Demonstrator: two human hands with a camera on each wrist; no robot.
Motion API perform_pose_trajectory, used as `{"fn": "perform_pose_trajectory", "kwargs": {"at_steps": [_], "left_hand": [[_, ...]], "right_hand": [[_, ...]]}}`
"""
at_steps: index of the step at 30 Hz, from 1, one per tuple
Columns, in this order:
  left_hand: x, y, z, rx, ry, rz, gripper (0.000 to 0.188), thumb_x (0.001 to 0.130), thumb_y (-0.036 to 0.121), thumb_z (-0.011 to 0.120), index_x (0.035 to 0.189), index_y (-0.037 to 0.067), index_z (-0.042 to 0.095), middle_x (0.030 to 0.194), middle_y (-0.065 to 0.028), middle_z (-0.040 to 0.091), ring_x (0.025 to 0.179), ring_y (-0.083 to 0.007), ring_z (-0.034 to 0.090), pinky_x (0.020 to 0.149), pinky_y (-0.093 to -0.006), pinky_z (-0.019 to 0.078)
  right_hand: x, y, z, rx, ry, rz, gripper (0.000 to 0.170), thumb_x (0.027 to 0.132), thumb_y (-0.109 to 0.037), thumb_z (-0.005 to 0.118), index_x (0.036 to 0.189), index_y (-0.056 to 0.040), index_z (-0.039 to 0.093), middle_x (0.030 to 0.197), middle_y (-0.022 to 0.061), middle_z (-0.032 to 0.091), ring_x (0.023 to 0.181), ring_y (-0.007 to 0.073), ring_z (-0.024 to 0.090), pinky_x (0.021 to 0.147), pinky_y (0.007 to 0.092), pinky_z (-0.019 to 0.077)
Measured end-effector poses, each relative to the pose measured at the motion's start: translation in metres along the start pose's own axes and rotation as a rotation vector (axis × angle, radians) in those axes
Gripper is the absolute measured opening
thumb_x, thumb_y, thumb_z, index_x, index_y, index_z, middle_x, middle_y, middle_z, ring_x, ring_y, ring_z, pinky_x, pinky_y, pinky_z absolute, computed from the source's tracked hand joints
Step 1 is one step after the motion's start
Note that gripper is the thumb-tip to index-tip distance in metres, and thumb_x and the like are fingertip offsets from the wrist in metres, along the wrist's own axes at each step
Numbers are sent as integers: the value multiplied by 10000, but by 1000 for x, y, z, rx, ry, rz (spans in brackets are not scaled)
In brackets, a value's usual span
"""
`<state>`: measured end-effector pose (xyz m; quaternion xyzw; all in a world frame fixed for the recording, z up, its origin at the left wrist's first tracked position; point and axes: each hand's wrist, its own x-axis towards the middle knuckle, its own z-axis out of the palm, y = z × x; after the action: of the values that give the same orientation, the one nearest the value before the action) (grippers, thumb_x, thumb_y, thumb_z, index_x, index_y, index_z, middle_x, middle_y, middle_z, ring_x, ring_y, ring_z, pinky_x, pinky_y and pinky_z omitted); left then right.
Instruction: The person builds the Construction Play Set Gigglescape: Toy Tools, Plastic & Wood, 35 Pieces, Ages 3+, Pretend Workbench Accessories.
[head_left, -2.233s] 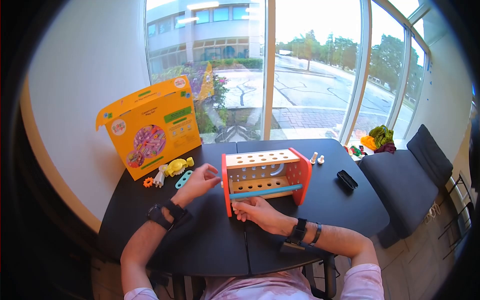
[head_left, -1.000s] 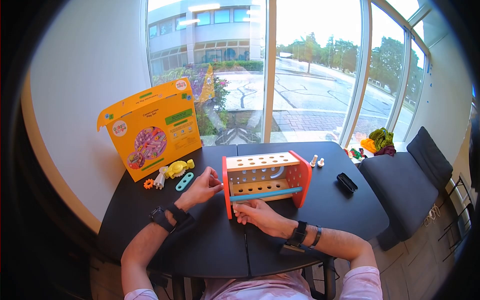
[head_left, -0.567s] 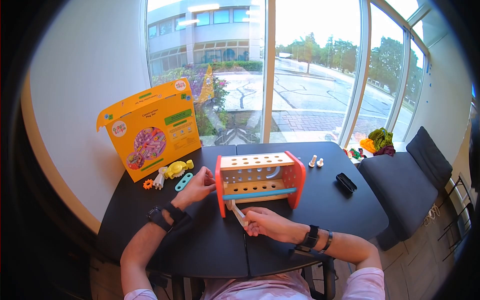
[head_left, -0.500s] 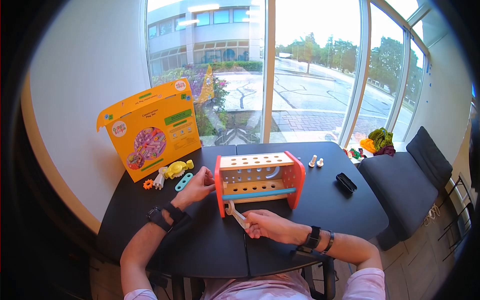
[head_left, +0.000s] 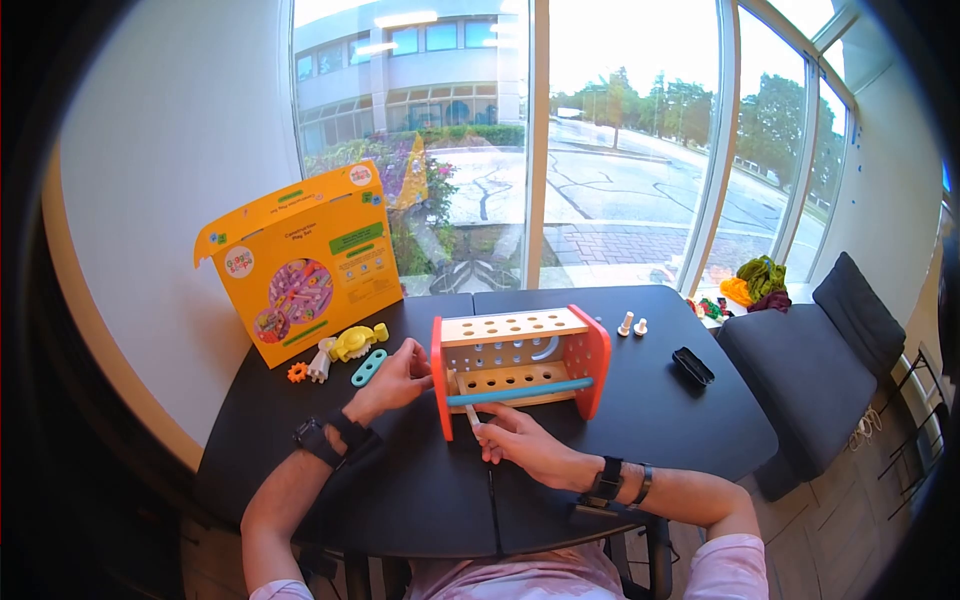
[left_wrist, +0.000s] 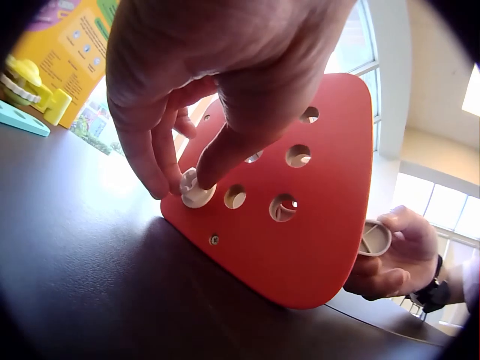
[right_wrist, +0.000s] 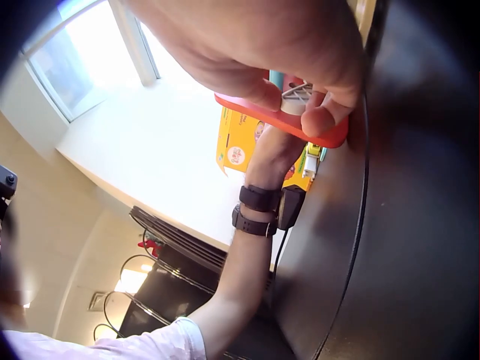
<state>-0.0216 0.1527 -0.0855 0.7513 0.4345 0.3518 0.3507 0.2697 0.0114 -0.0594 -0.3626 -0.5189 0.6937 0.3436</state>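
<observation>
At the left end of the dark surface [head_left: 420, 510], a big orange box [head_left: 350, 260] stands with its flap up, printed with a round picture. In front of its lower edge lie a small orange gear [head_left: 297, 372], a pale grey toy piece [head_left: 319, 363], a yellow toy piece [head_left: 352, 344] and a teal strip [head_left: 369, 368] with holes in it. Next comes the left hand [head_left: 396, 380], with a black band and a black device on the wrist; its thumb and fingers pinch a white nut [left_wrist: 196, 192] against the outer face of the red side panel [left_wrist: 315, 217], which has several round holes and a small screw near its lower edge. This panel is the left end of a toy bench [head_left: 515, 325], which stands upright in the middle of the surface, with holed wooden boards and a teal bar [head_left: 530, 390] along its front. Just in front of the left part of that bar, the right hand [head_left: 533, 448] has its fingers curled round a pale tool [head_left: 473, 416] and pinches it with the thumb; the far end of the tool reaches in by the left panel, though what it touches there cannot be told. The right red panel [head_left: 596, 355] closes the other end of the toy bench. Beyond it, two pale wooden pegs [head_left: 626, 324] stand close together, and a black case [head_left: 693, 366] lies nearer the surface's right edge. Farther right is a dark grey chair [head_left: 795, 375], with yellow, green and dark red cloths [head_left: 763, 278] behind it near the window.
</observation>
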Motion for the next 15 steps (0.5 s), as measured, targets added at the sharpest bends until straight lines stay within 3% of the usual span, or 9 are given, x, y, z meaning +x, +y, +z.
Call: {"fn": "perform_pose_trajectory", "kwargs": {"at_steps": [6,15], "left_hand": [[4,-18,1,-14,-6,38,405,998,95,813,1189,53,458,1025,-112,742,966,-186,736,839,-349,611],[1,-8,2,63,15,94,416,982,72,821,1167,54,449,968,-115,735,906,-205,741,798,-367,620]], "right_hand": [[24,14,9,-57,-38,-118,352,1154,-334,637,1340,-36,633,1010,23,646,856,90,631,794,263,547],[31,23,21,-185,0,-207,364,1175,-329,604,1337,-3,619,1095,61,683,906,113,645,860,279,567]]}}
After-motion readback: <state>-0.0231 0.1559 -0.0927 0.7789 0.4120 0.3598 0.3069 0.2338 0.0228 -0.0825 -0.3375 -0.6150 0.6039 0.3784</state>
